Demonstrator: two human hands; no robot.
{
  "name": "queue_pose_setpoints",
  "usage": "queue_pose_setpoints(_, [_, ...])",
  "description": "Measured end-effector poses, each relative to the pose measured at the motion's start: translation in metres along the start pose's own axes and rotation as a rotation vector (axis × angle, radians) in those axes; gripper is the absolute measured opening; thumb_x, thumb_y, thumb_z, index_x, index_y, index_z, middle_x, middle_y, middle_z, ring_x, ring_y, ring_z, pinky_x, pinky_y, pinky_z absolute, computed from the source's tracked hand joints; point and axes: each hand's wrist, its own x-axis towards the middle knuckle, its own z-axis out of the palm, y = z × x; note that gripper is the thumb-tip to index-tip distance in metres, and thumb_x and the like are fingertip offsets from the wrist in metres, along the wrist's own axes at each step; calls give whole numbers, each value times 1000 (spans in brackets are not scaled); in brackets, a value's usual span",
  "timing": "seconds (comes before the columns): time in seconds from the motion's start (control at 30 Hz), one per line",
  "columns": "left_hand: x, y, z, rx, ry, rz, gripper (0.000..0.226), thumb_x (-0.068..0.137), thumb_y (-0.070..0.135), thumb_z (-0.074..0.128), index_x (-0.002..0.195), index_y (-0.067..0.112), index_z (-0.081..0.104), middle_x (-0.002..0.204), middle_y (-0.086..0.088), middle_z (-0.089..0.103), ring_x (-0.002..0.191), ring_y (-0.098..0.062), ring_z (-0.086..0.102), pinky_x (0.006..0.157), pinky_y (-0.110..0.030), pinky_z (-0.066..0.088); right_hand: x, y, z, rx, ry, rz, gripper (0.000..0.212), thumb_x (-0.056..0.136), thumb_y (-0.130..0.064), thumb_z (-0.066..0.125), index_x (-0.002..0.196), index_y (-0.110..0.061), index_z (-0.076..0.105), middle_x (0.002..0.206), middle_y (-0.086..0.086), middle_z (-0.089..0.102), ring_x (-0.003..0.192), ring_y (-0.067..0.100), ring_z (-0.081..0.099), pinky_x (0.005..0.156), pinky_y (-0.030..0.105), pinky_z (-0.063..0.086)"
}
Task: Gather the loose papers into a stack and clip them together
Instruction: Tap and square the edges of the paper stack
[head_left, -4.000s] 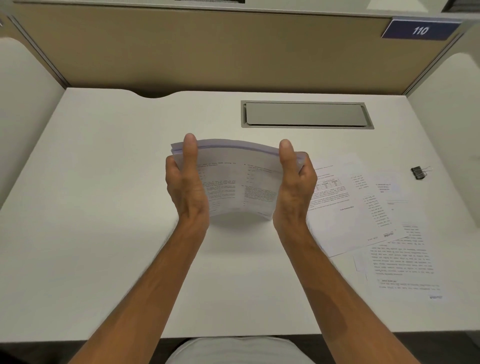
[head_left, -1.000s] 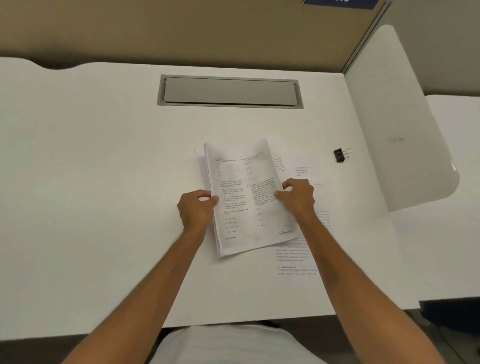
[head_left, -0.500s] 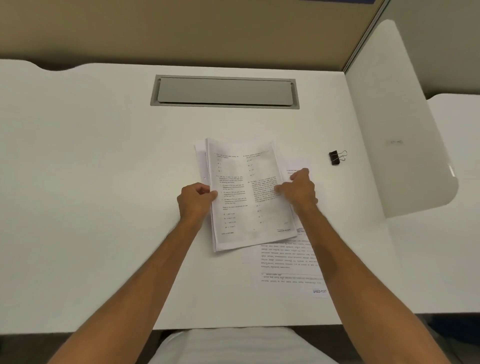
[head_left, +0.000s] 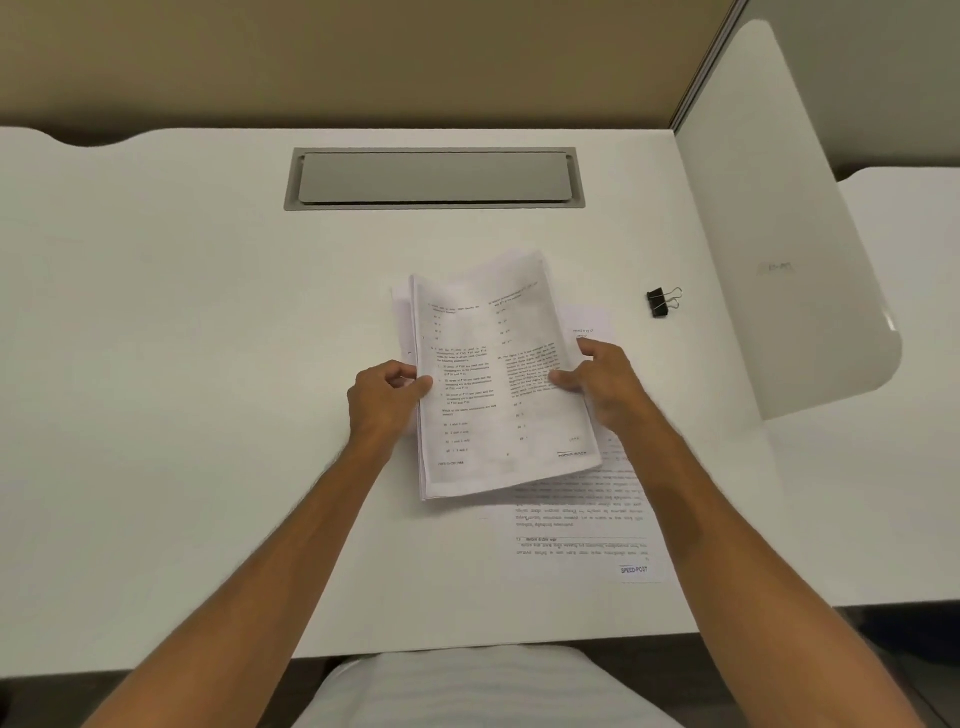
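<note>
A stack of printed papers (head_left: 493, 395) sits at the middle of the white desk (head_left: 182, 364), its far right corner curling upward. My left hand (head_left: 384, 397) pinches its left edge, thumb on top. My right hand (head_left: 597, 384) grips its right edge, thumb on the text. A loose printed sheet (head_left: 587, 525) lies flat underneath and to the near right, and another loose sheet (head_left: 589, 322) shows beyond my right hand. A black binder clip (head_left: 661, 301) rests on the desk to the far right, apart from both hands.
A grey cable-tray lid (head_left: 435, 178) is set into the desk behind the papers. A white side divider (head_left: 779, 234) rises on the right, and a tan back panel (head_left: 363, 62) closes off the far edge.
Since four seconds ago the stack has gone from upright between my hands to lying over the loose sheets at the right. In the last half second its far corner has lifted.
</note>
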Motion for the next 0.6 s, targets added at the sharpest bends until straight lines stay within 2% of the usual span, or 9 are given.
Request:
queue_pose_setpoints(0.13, [-11,-8,1,-82,-72,-12,20,78,33,82,94,26,72,107,-4,73,100,-22,69,91,-39,57,-13,13,-25,114,-18,33,40,80,8,76,117,-5,70,111,10,77,101,30,74,88,46,61])
queue_pose_setpoints(0.27, [-23,-9,10,-212,-211,-39,22,85,18,79,103,25,69,107,-5,74,96,-25,74,80,-40,63,-26,35,-46,164,6,63,44,80,7,77,121,-5,68,114,11,76,103,31,74,92,49,59])
queue_pose_setpoints(0.33, [-29,-10,18,-187,-251,-33,29,86,11,77,107,27,67,99,-6,76,93,-26,75,84,-46,62,-31,45,-50,125,55,57,46,80,4,78,123,-5,66,117,10,75,103,30,73,93,48,59])
queue_pose_setpoints(0.43, [-38,-13,35,-99,-253,-6,42,84,8,76,114,35,64,87,-6,77,90,-27,75,86,-49,61,-36,58,-51,-43,185,34,52,79,-7,82,127,-6,63,122,9,71,105,29,71,95,45,58])
queue_pose_setpoints(0.53, [-49,-11,50,-20,-199,-8,57,84,10,77,133,29,56,86,3,73,96,-26,71,90,-44,58,-45,63,-46,-357,321,-22,26,83,-16,75,106,-8,66,110,6,70,99,29,69,83,41,60])
queue_pose_setpoints(0.6, [-53,-10,56,4,-155,-22,45,84,9,77,125,20,64,86,8,70,96,-23,70,90,-41,58,-50,61,-43,-575,397,-8,32,85,-25,73,113,-13,64,117,9,62,107,30,62,81,42,57])
